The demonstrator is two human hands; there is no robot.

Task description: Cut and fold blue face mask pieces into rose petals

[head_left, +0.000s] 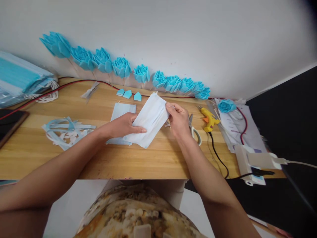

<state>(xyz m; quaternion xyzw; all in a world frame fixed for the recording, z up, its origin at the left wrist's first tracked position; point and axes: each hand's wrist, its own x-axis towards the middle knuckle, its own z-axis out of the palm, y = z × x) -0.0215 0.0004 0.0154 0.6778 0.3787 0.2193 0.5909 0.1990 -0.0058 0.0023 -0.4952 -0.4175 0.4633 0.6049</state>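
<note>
A pale blue-white face mask [151, 120] is held tilted above the table between both hands. My left hand [127, 125] grips its left edge, thumb lying on top and fingers underneath. At the upper right edge, my right hand [178, 117] pinches the mask between thumb and fingers. Beneath my left hand lies another flat pale blue mask piece [123, 108], partly covered. Scissors [196, 134] with white handles rest just right of my right hand, partly hidden by it. Three small blue cut petals [127, 94] lie beyond the held mask.
Several blue flowers [122, 67] lean along the wall. Cut strips [66, 130] lie at left, near a stack of masks [22, 77]. On the right are a yellow glue gun [209, 119] with its cord, a loose flower [226, 105] and a power strip [244, 162].
</note>
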